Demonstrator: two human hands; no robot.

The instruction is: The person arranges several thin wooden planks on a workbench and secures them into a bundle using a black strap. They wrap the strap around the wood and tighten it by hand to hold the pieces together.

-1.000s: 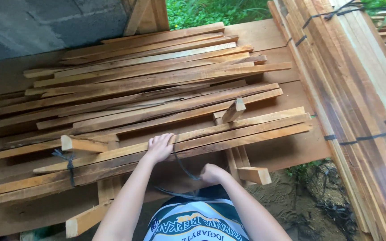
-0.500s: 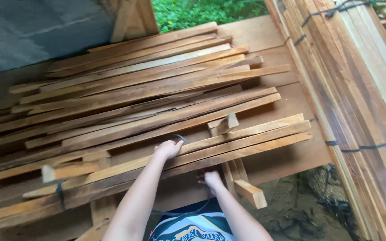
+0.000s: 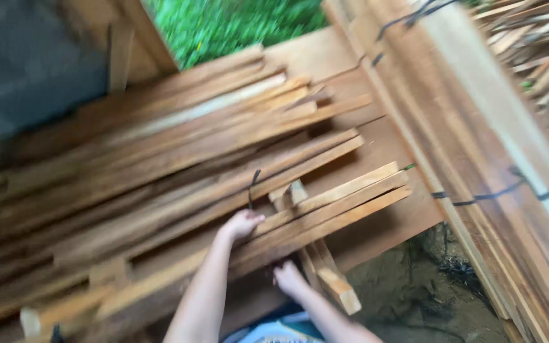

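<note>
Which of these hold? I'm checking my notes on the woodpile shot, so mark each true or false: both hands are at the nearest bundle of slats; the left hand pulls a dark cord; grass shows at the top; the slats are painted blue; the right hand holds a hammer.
1. Both hands are at the nearest bundle of slats: true.
2. The left hand has its grip on a dark cord: true.
3. Green grass shows at the top: true.
4. The slats are painted blue: false, they are bare brown wood.
5. The right hand holds a hammer: false, no tool is visible in it.
</note>
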